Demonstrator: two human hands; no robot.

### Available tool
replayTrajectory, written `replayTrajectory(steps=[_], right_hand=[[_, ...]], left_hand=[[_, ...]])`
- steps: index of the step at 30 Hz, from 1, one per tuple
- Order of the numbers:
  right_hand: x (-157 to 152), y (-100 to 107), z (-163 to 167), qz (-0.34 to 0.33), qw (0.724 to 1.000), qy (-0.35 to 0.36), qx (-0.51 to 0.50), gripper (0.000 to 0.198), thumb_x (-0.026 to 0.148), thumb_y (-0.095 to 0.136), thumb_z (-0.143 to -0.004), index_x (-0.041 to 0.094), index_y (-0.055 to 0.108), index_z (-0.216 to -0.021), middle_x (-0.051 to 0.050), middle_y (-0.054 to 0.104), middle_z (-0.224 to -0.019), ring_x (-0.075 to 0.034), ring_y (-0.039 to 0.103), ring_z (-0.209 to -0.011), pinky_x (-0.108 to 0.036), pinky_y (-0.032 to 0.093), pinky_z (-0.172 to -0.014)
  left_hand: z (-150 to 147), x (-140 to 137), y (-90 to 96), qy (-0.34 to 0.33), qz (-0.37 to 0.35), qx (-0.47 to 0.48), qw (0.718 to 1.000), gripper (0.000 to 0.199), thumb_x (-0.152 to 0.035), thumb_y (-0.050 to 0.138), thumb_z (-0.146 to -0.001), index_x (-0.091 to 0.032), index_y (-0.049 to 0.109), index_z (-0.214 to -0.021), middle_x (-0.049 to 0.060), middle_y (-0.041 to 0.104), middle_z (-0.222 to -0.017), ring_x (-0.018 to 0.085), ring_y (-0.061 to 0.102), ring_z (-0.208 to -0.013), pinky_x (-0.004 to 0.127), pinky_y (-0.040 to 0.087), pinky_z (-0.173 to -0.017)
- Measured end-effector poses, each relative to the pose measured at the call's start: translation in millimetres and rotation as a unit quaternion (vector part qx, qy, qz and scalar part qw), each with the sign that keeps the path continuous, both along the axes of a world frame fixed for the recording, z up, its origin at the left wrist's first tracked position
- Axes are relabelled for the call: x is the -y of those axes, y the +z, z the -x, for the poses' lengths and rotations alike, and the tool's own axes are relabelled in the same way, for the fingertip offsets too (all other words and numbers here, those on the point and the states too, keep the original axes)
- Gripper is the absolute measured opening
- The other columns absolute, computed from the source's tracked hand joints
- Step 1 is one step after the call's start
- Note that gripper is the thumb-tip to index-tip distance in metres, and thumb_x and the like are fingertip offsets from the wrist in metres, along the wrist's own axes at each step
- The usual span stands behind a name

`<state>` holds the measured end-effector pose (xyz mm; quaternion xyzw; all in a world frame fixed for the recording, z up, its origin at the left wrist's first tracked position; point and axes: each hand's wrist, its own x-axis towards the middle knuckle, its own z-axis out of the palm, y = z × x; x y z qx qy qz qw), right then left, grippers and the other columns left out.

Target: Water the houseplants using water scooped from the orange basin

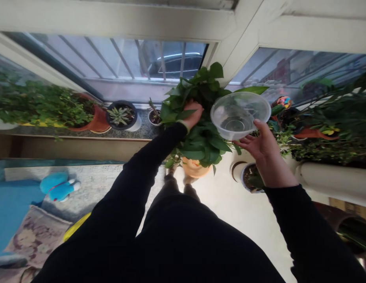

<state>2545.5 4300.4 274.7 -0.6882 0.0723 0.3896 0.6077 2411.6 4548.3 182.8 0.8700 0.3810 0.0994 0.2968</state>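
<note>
My right hand [264, 147] grips a clear round plastic bowl [220, 112] by its near right side, thumb at the rim and fingers below. The bowl is tilted towards me, and I see nothing in it but a faint ring on its base. My left hand [192, 114] reaches into a bushy plant with broad green leaves [205, 143], just left of the bowl. Leaves cover part of its fingers, so what they hold, if anything, is hidden. Beneath the leaves shows an orange pot [196, 168] close to my feet.
Along the window sill [118, 134] stand a potted succulent [121, 114], a small pot [155, 117] and a terracotta planter [96, 120]. Another pot [250, 177] is on the floor at right, near a white cylinder [333, 179]. A blue plush toy [57, 186] lies at left.
</note>
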Motion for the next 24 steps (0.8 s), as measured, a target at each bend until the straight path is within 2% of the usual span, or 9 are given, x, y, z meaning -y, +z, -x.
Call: replayTrajectory(steps=[3,7,12,16,20,22,24], right_hand=[[-1.8,-5.2,0.4,0.005,1.000,-0.006,0.005,0.047,0.053,0.091,-0.079,0.040,0.065,-0.117,0.000,0.076,-0.103,-0.028,0.079,-0.101,-0.047,0.075,-0.077],[-4.7,-8.3,3.1,0.008,1.000,-0.017,0.006,0.048,0.053,0.091,-0.077,0.040,0.065,-0.116,0.001,0.073,-0.102,-0.028,0.078,-0.099,-0.048,0.074,-0.079],[-7.6,2.3,9.3,0.015,1.000,-0.021,-0.004,0.041,0.048,0.087,-0.082,0.039,0.066,-0.116,0.000,0.075,-0.102,-0.028,0.079,-0.102,-0.043,0.073,-0.077],[-8.9,10.5,13.3,0.016,1.000,-0.018,-0.009,0.040,0.045,0.086,-0.084,0.035,0.069,-0.119,-0.003,0.077,-0.103,-0.028,0.080,-0.106,-0.041,0.073,-0.078],[-9.3,6.5,11.8,0.025,0.999,-0.030,-0.009,0.037,0.044,0.084,-0.085,0.036,0.068,-0.118,-0.001,0.077,-0.101,-0.026,0.079,-0.101,-0.039,0.072,-0.074],[-7.6,1.2,9.3,0.025,0.999,-0.025,0.002,0.041,0.045,0.085,-0.084,0.037,0.067,-0.120,0.000,0.078,-0.102,-0.025,0.079,-0.099,-0.039,0.072,-0.073],[-4.7,-4.7,7.0,0.021,1.000,-0.012,0.016,0.047,0.046,0.089,-0.081,0.037,0.065,-0.120,0.000,0.078,-0.103,-0.025,0.078,-0.096,-0.038,0.072,-0.073]], left_hand=[[4.2,-0.1,-1.1,0.009,-0.008,-0.046,0.999,0.026,-0.035,0.070,-0.111,-0.019,0.089,-0.117,0.020,0.083,-0.134,0.042,0.055,-0.159,0.062,0.040,-0.141],[8.0,3.2,-3.8,0.058,-0.010,-0.060,0.997,0.029,-0.036,0.068,-0.111,-0.022,0.090,-0.120,0.017,0.083,-0.139,0.043,0.055,-0.158,0.068,0.044,-0.137],[-0.6,11.6,-2.1,0.093,0.014,-0.053,0.994,0.040,-0.042,0.056,-0.117,-0.023,0.089,-0.129,0.018,0.079,-0.149,0.043,0.056,-0.159,0.073,0.044,-0.135],[0.0,22.4,-2.6,0.054,0.012,-0.064,0.996,0.043,-0.044,0.057,-0.116,-0.020,0.092,-0.119,0.020,0.079,-0.148,0.044,0.051,-0.166,0.072,0.040,-0.140],[16.5,29.4,-8.8,-0.017,-0.011,-0.064,0.998,0.027,-0.041,0.075,-0.105,-0.025,0.094,-0.116,0.018,0.077,-0.154,0.047,0.041,-0.173,0.077,0.030,-0.145],[24.7,30.7,-10.4,-0.034,-0.016,-0.064,0.997,0.025,-0.039,0.080,-0.101,-0.026,0.093,-0.118,0.018,0.074,-0.158,0.047,0.038,-0.175,0.076,0.028,-0.146],[30.0,31.8,-10.0,-0.030,-0.017,-0.068,0.997,0.034,-0.038,0.082,-0.100,-0.022,0.090,-0.129,0.021,0.071,-0.163,0.047,0.039,-0.176,0.073,0.028,-0.147]])
